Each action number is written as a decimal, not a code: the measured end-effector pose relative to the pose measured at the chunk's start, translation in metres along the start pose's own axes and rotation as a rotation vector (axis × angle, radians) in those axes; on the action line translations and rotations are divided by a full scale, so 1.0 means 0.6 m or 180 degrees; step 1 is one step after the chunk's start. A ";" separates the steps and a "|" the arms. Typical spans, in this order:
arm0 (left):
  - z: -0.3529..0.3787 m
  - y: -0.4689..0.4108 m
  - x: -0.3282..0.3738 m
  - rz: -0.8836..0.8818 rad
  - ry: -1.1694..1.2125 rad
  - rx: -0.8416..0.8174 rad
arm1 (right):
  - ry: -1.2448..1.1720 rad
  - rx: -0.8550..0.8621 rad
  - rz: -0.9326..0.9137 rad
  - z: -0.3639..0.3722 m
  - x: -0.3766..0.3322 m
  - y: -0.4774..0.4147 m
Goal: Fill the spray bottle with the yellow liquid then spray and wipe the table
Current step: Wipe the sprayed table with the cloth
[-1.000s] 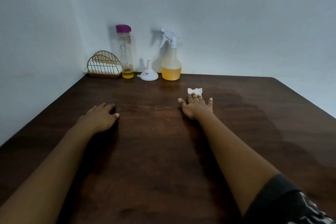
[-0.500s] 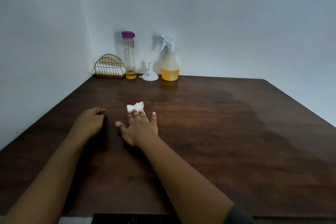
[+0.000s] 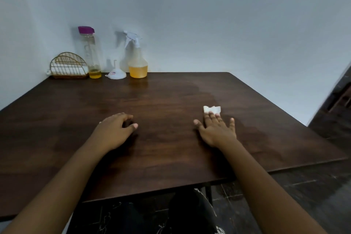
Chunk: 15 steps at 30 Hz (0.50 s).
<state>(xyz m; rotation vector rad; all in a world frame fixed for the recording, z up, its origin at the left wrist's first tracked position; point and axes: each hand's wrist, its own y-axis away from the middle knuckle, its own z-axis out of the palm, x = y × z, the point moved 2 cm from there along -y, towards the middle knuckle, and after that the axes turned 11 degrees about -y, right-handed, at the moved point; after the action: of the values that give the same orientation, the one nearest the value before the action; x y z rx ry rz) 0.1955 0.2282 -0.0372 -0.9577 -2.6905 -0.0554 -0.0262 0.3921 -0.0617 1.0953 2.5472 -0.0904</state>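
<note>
So in the half second before this, your right hand (image 3: 218,132) had swung the tissue (image 3: 212,109) from over by your left hand (image 3: 114,133) across to the right side of the worktop (image 3: 167,159). A bit before that it was further out toward the back. That read to me as back-and-forth wiping strokes, so you were well into the last part of the job. There was no real grip on that side. The fingers were straight and flat, just pressing the tissue down, with its white edge poking out past the fingertips. The left hand had barely shifted and sat on the worktop with fingers loosely curled and nothing in it.

The spray bottle (image 3: 137,62) stood at the back against the wall (image 3: 209,15), sprayer head on, yellow liquid in its bottom part. So filling looked done, and it was well apart from both hands. Beside it sat the white funnel (image 3: 116,73), then a tall bottle (image 3: 91,53) with a purple cap and only a little yellow left, then a gold wire rack (image 3: 68,66) in the corner.

The worktop was dark brown wood grain, with a darker patch (image 3: 252,131) running down the right side just past the tissue. It looked damp to me, but I can't swear to it. The wall was plain and pale behind and to the left, and dark floor (image 3: 303,192) showed past the near and right edges. There was something dark at far right, too blurred to name.
</note>
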 end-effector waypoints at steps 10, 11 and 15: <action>0.032 0.020 0.045 0.0244 -0.0199 -0.0030 | -0.0007 0.0242 0.0570 -0.037 0.122 0.106; 0.033 0.022 0.047 0.0240 -0.0203 -0.0033 | -0.0009 0.0241 0.0501 -0.031 0.105 0.114; 0.027 0.034 0.048 0.0196 -0.0030 0.0060 | -0.0052 0.0142 -0.0087 0.011 -0.008 0.132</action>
<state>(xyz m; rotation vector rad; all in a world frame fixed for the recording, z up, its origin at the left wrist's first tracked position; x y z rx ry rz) 0.1830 0.2637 -0.0460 -1.0367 -2.6633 -0.0130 0.0351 0.4425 -0.0597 1.0720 2.5575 -0.1633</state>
